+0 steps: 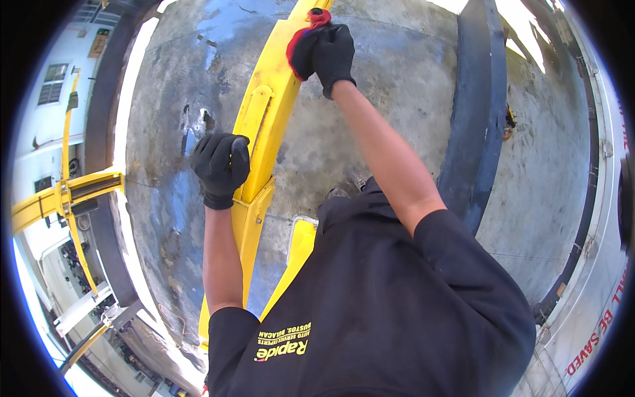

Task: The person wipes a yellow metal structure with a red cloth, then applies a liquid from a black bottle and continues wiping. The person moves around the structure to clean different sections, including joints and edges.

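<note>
The beam [274,86], yellow, runs from 12 o'clock down to 7 o'clock over the floor [397,40]. At 12 o'clock, the gloved right hand [333,56] has its fingers closed around a red-and-black rag [294,51], held against the beam's upper right side. At 10 o'clock, the gloved left hand [220,169] has its fingers curled into a fist by the beam's left edge; whether they grip it, I cannot tell. A dark rail [476,112] lies at 2 o'clock.
</note>
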Demonstrator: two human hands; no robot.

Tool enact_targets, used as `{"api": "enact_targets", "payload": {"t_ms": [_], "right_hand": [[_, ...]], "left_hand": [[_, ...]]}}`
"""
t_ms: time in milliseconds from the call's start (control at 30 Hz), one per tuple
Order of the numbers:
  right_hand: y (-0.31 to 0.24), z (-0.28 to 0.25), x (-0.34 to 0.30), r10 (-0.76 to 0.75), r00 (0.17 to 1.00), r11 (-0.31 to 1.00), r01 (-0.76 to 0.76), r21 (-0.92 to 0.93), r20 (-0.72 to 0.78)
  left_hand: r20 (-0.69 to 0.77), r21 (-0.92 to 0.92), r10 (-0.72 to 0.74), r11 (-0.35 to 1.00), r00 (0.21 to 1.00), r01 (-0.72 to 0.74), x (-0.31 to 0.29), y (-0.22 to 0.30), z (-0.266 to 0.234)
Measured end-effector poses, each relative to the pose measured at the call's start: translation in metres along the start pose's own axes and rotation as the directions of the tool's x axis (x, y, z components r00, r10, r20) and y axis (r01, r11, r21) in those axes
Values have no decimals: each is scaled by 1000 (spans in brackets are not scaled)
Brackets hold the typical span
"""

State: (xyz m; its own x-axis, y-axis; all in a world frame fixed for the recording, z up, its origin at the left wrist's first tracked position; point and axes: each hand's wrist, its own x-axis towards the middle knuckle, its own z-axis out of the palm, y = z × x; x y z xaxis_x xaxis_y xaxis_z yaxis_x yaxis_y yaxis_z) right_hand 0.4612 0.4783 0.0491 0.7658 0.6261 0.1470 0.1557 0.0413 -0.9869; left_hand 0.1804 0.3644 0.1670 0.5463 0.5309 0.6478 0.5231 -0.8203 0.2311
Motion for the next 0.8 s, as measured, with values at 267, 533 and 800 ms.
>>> {"api": "enact_targets", "payload": {"t_ms": [267,533,800], "right_hand": [[-51,-28,-42,-48,992,998,51,-22,113],[-37,-18,-57,135,977,957,-171,234,164],[-38,-22,-77,-143,980,990,143,13,136]], "left_hand": [[-4,-1,-7,1000,1000,7,3,0,0],[-8,25,15,1000,1000,-15,4,-1,1],[19,18,-16,1000,1000,16,7,2,0]]}}
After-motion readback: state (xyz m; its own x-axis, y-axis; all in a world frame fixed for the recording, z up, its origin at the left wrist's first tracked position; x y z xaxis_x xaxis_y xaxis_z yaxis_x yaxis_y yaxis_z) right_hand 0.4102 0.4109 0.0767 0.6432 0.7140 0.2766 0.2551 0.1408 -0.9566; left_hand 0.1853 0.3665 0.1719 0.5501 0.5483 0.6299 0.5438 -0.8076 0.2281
